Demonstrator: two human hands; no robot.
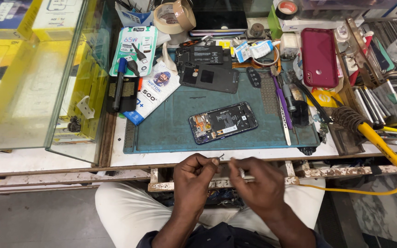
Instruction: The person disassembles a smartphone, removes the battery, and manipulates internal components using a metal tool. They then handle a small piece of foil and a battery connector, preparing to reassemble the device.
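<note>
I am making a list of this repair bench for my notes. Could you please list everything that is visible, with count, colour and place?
opened phone: 1, dark, back removed, middle of mat
work mat: 1, teal, on the bench
phone back cover: 1, dark grey, top of mat
red phone: 1, right of mat
tape roll: 1, beige, top centre
charger package: 1, green and white, left of mat
soldering iron: 1, yellow handle and coiled cord, right edge
glass case: 1, left, yellow boxes inside
purple tool: 1, right side of mat
left hand: fingers pinch a tiny part, too small to identify
right hand: blurred, near the left hand
</note>
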